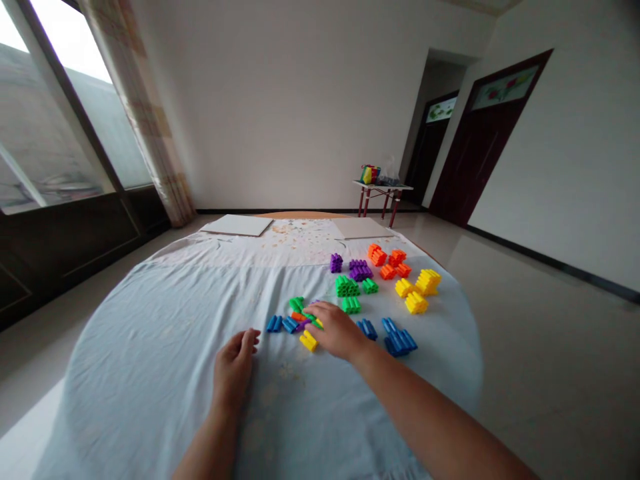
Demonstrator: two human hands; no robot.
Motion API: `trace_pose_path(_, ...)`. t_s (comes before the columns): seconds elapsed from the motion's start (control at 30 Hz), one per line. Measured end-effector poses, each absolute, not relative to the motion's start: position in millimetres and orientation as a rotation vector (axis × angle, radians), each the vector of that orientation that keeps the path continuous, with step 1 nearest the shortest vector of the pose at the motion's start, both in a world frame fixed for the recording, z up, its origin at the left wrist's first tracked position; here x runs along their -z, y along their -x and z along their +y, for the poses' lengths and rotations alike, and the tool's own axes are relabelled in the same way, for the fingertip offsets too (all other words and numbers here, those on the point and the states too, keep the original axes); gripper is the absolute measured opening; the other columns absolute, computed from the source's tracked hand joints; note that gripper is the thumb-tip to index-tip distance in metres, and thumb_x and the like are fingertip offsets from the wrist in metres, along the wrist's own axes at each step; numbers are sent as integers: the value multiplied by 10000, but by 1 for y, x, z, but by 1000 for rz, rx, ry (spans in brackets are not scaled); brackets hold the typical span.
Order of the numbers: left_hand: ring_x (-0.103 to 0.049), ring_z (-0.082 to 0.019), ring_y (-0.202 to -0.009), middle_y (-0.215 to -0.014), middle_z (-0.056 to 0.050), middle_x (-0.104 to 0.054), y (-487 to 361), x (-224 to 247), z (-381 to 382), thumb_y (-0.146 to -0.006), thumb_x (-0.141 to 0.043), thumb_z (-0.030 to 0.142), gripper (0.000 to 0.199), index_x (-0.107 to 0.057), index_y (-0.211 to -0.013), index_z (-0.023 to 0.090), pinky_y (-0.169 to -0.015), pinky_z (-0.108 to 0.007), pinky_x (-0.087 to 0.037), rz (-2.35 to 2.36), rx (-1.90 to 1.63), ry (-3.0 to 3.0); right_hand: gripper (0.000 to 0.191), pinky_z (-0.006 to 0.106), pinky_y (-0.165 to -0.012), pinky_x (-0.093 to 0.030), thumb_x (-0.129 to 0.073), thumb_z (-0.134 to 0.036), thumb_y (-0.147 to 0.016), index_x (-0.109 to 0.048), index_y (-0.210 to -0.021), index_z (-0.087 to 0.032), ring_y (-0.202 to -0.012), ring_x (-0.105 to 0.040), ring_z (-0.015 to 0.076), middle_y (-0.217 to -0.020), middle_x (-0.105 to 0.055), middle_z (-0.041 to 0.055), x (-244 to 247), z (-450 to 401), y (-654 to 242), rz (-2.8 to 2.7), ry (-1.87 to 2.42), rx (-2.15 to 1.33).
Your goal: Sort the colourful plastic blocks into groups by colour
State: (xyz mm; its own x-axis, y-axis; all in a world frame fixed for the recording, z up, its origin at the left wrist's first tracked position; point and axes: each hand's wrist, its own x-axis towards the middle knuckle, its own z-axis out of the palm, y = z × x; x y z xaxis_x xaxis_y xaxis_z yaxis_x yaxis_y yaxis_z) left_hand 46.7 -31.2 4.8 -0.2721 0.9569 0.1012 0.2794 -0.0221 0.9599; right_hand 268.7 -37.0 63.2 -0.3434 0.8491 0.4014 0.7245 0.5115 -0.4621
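Over a small mixed pile of coloured plastic pieces, my right hand (334, 328) reaches down with bent fingers; what its fingertips hold, if anything, is too small to tell. Around them lie a green piece (297, 304), an orange piece (299, 317), blue pieces (289, 325) and a yellow piece (309, 341). My left hand (235, 363) rests on the cloth left of the pile, fingers curled in, with nothing visible in it. To the right sit groups sorted by colour: purple (360, 269), green (347, 286), orange (393, 263), yellow (427, 282) and blue (399, 338).
A pale cloth covers the round table (150, 347). Two flat boards, one white (239, 225) and one beige (363, 228), lie at its far edge. A small side table (383, 186) with a colourful bag (371, 175) stands by the back wall.
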Motion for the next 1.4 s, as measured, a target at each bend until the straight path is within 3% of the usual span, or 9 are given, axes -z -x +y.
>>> trace_pose_path(0.27, -563, -185, -658, -708, -37, -614, -37, 1, -27, -719, -479, 594, 474, -639, -819, 159, -658, -307, -457, 1624, -1493, -1176, 380, 466, -1006, -307, -508, -310, -842, -545, -1202, -196, -1252, -401, 268, -1334, -483, 133, -28, 18, -217, -2156, 1743, -203)
trace_pose_path(0.4, -562, -183, -637, -683, -34, -608, -36, 2, -27, -714, -498, 587, 465, -643, -804, 155, -637, -305, -458, 1606, -1511, -1154, 338, 459, -1005, -307, -428, -275, -867, -566, -1171, -225, -1175, -495, 223, -1286, -544, 95, -19, 25, -221, -2216, 1717, -299)
trace_pose_path(0.6, -548, -172, -636, -687, -30, -603, -36, 2, -25, -722, -505, 569, 441, -641, -800, 156, -629, -291, -449, 1582, -1535, -1134, 313, 293, -952, -358, -447, -146, -814, -642, -1041, -236, -1105, -540, 158, -1160, -639, 26, -25, 27, -232, -2188, 1503, -314)
trace_pose_path(0.87, -539, -175, -613, -654, -22, -593, -37, 4, -25, -692, -505, 602, 471, -641, -772, 158, -623, -297, -441, 1590, -1550, -1113, 294, 395, -909, -347, -554, -211, -791, -633, -1072, -245, -1070, -542, 241, -1069, -677, 54, -22, 37, -227, -2166, 1833, -305)
trace_pose_path(1.13, -552, -184, -647, -686, -29, -610, -34, 5, -24, -684, -520, 591, 463, -651, -791, 160, -637, -300, -439, 1605, -1523, -1110, 318, 226, -901, -401, -471, -96, -817, -639, -1072, -183, -1023, -575, 145, -1079, -654, 65, -34, 25, -226, -2019, 1451, -445)
trace_pose_path(1.4, -550, -183, -651, -676, -22, -604, -32, 4, -22, -672, -537, 573, 440, -649, -792, 164, -626, -291, -440, 1626, -1520, -1096, 307, 295, -867, -437, -493, -71, -796, -713, -962, -207, -969, -610, 190, -996, -697, 54, -29, 7, -222, -2514, 1098, -564)
